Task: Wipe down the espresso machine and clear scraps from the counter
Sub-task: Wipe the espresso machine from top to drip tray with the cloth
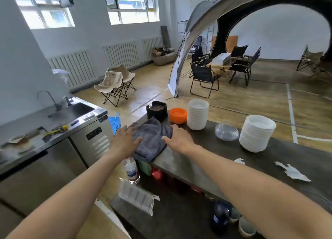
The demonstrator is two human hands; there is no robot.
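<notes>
- Two bare forearms reach forward from the bottom edge toward the near-left end of the dark surface (224,149)
- Two torn paper scraps on the surface, right of the right forearm: larger scrap (292,171) toward the right edge, smaller scrap (239,161) just beside the forearm
- Left hand (124,140) lies palm-down on the left part of the grey cloth (152,140); fingers spread flat, gripping nothing
- Right hand (177,140) lies on the cloth's right edge; fingers extended and slack, not closed on it
- Cloth is folded, sits at the surface's end, its near corner overhanging the edge
- Water bottle (132,170) stands below that edge, on a lower level
- Beyond the cloth: black holder (157,110), orange bowl (178,115), stack of white bowls (197,113)
- Further right: clear glass bowl (226,131) upside down, second white stack (256,133)
- Far left: steel counter with sink (75,109); espresso machine not identifiable
</notes>
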